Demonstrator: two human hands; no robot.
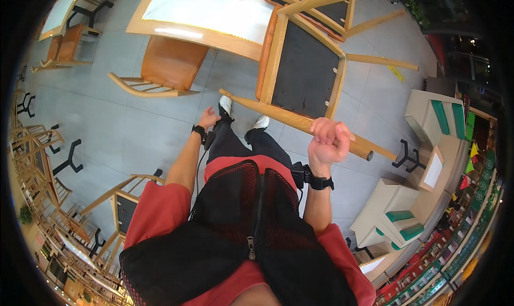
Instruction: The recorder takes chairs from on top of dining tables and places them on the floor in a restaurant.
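My right hand [329, 139] is closed on the thick end of a light wooden chair leg. That chair [309, 67] rests upside down against the table, its black seat underside and orange cushion edge showing. My left hand [208, 118] hangs beside my left leg, fingers loosely apart, holding nothing. Ahead of me is a table [192, 37] with a wooden rim and a white marble-look top. An upright wooden chair with an orange-brown seat [172, 63] stands at its near edge, left of the upturned chair.
A second upturned chair [317, 9] lies beyond the first. Behind my left arm is another upturned chair [125, 213]. Booth benches with green cushions [401, 221] line the right side. More chairs and tables [66, 45] stand at left, on a grey tiled floor [100, 117].
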